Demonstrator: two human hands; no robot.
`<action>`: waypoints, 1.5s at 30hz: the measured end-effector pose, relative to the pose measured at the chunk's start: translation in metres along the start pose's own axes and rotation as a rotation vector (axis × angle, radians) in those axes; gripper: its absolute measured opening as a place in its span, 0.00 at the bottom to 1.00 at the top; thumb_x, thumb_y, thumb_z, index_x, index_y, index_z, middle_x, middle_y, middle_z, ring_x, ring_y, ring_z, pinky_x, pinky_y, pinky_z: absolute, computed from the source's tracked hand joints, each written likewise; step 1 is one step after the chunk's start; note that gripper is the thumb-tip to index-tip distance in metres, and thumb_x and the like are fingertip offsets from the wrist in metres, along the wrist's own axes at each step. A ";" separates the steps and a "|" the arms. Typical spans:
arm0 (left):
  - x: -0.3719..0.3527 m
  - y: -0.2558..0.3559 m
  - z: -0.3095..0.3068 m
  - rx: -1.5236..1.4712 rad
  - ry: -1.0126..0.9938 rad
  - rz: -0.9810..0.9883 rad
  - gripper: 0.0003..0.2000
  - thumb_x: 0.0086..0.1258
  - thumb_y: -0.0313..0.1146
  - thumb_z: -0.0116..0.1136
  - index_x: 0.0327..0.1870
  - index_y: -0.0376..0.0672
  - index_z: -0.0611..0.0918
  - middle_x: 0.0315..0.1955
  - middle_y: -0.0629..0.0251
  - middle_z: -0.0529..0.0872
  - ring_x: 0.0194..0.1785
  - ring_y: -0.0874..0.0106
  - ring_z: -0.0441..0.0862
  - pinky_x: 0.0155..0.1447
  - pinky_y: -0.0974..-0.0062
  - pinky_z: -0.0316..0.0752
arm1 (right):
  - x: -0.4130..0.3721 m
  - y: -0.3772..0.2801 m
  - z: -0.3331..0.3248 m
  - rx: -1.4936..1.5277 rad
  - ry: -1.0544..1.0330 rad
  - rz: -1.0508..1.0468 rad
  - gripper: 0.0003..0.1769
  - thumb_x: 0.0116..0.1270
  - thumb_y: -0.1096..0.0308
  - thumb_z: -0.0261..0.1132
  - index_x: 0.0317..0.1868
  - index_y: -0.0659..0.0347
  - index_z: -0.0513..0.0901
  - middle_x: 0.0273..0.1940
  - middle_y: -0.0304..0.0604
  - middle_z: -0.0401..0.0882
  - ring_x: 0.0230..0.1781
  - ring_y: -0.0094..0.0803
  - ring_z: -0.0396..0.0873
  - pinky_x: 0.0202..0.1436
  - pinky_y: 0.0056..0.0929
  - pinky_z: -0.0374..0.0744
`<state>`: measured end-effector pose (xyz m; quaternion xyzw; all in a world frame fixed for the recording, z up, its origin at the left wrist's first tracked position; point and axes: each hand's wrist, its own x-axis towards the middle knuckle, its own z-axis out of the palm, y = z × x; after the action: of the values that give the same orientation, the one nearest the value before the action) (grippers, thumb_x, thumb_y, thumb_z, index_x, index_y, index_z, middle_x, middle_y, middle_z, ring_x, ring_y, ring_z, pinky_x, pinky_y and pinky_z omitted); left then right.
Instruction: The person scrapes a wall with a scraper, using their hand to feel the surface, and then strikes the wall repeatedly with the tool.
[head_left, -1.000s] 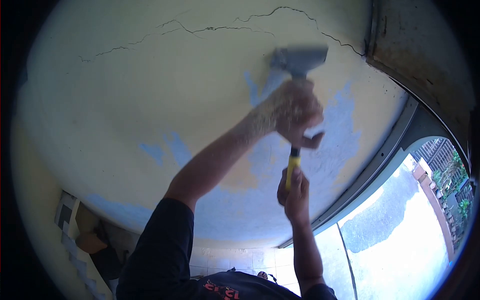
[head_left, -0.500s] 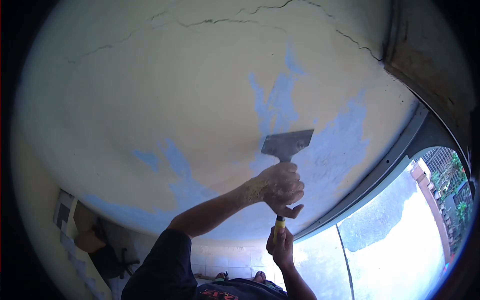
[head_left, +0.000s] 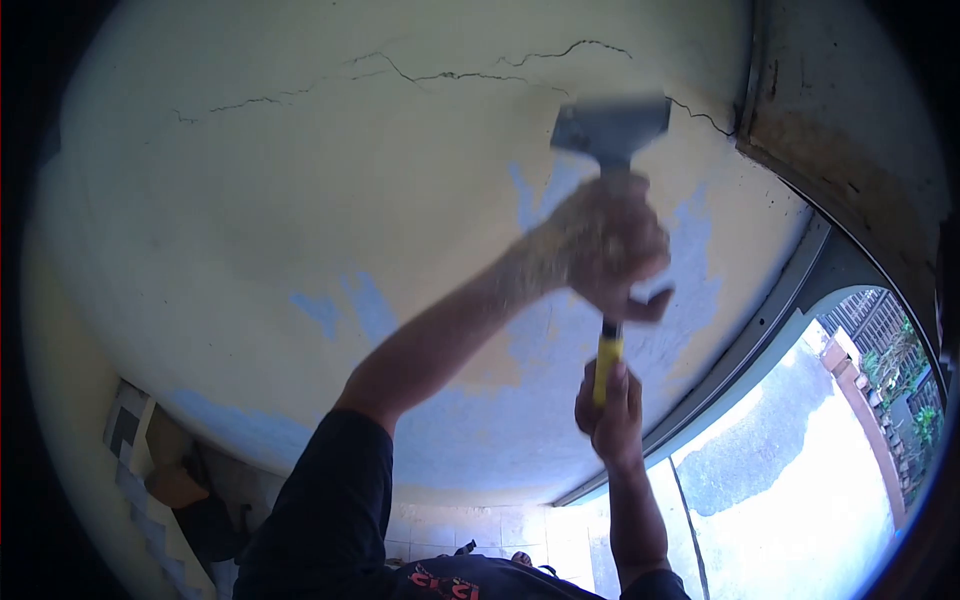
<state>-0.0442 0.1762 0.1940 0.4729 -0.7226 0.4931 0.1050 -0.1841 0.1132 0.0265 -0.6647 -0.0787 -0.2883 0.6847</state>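
A wide metal scraper (head_left: pixel 611 128) with a black and yellow handle (head_left: pixel 607 362) presses against a pale yellow wall (head_left: pixel 300 190). My left hand (head_left: pixel 610 245), dusted with paint flakes, grips the upper handle just under the blade. My right hand (head_left: pixel 611 412) holds the yellow lower end. Around the blade, yellow paint is gone and blue patches (head_left: pixel 690 260) show. The blade is blurred with motion.
A long crack (head_left: pixel 440 75) runs across the wall above the blade. A rusty brown frame (head_left: pixel 850 150) and a grey metal rail (head_left: pixel 760 330) border the wall on the right, with a sunlit yard (head_left: pixel 790 480) beyond. Tiled floor (head_left: pixel 470 525) lies below.
Half a second ago the scraper sat lower on the blue patch; both hands have pushed it up the wall toward the crack, back to about where it was a second ago.
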 end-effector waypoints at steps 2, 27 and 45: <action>-0.018 0.035 0.011 -0.134 -0.078 0.017 0.17 0.51 0.49 0.59 0.11 0.53 0.70 0.11 0.73 0.71 0.16 0.70 0.69 0.30 0.66 0.66 | -0.043 0.011 0.003 0.041 0.039 0.182 0.33 0.74 0.36 0.44 0.31 0.60 0.70 0.14 0.31 0.64 0.11 0.16 0.62 0.14 0.18 0.60; -0.018 0.026 0.013 -0.081 0.023 -0.023 0.14 0.46 0.45 0.62 0.12 0.53 0.70 0.13 0.73 0.72 0.17 0.69 0.71 0.29 0.67 0.65 | -0.033 -0.002 0.009 0.031 0.075 0.156 0.28 0.76 0.41 0.46 0.32 0.59 0.69 0.15 0.28 0.62 0.11 0.13 0.60 0.14 0.16 0.58; -0.016 -0.012 0.012 -0.103 -0.040 -0.037 0.15 0.45 0.45 0.61 0.11 0.51 0.70 0.12 0.72 0.72 0.17 0.66 0.71 0.30 0.66 0.66 | -0.004 -0.003 0.034 0.043 0.178 0.192 0.27 0.78 0.43 0.43 0.30 0.57 0.67 0.14 0.28 0.59 0.10 0.15 0.59 0.13 0.17 0.58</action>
<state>-0.0226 0.1749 0.1859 0.4898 -0.7403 0.4435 0.1239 -0.1796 0.1472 0.0305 -0.6260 0.0400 -0.2776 0.7276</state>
